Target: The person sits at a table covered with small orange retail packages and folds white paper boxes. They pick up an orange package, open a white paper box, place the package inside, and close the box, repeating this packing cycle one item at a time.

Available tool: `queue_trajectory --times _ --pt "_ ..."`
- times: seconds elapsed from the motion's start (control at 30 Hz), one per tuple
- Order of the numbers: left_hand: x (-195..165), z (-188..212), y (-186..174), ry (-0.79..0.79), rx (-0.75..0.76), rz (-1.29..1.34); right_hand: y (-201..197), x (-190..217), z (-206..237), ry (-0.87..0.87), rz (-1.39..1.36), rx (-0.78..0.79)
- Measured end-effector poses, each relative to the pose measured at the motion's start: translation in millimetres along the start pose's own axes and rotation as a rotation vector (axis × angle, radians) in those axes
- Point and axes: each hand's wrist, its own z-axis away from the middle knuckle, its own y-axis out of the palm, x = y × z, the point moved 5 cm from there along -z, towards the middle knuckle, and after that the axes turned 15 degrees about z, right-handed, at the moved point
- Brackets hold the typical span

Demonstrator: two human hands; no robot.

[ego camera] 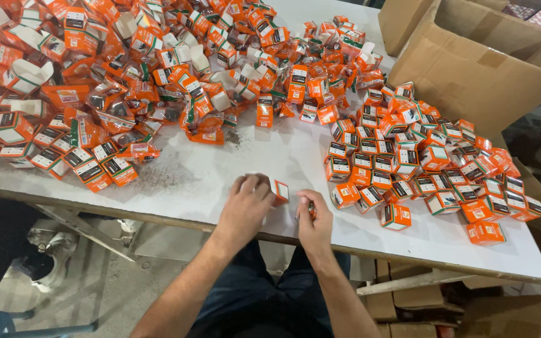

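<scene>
Both hands work at the near edge of the bench, between the two orange masses. The left hand is curled, fingers closed over the top of a small orange box with a white end panel, which rests on the bench just beside its knuckles. The right hand is also closed, pinching a small orange piece between thumb and fingers; what that piece is cannot be told. Judging by this, one box is being assembled or closed. Finishing it would seem to call for a steady hold on the box with the left while the right presses its piece home. Right of the box lie the closed boxes, packed together; left and beyond it sprawls the loose heap of open cartons. Beyond the closed boxes stands an open cardboard carton.
</scene>
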Motion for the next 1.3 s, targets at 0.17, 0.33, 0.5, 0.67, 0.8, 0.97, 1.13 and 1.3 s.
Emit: queue_trajectory --times 0.17,0.33,0.5,0.67,0.8,0.97,1.13,1.3 --pt "-23.0 -1.8 -7.0 0.203 0.218 -0.009 -15.0 37.2 1.0 -0.277 0.265 -0.009" --pt "-18.0 -1.0 -7.8 0.29 0.217 0.103 -26.4 52.0 -5.1 -0.159 0.349 0.217" --pt "-16.6 16.2 -8.4 0.078 -0.074 0.383 -33.2 38.2 -14.6 -0.111 0.277 0.282" --pt "-23.1 29.3 4.4 -0.041 -0.262 0.411 -15.3 20.7 -13.0 -0.326 0.652 0.189" --pt "-11.1 23.6 24.7 -0.264 -0.14 0.538 -16.0 9.9 -11.3 -0.4 0.653 0.105" --pt "-10.3 19.4 23.4 -0.297 -0.09 0.644 -43.1 8.5 -9.7 0.009 0.085 -0.06" --pt "-14.6 18.9 11.5 -0.221 -0.117 0.674 -40.7 69.5 10.8 -0.462 -0.071 -0.072" --pt "-11.8 21.8 17.7 -0.27 -0.096 0.691 -21.7 86.6 25.2 -0.678 0.247 -0.141"
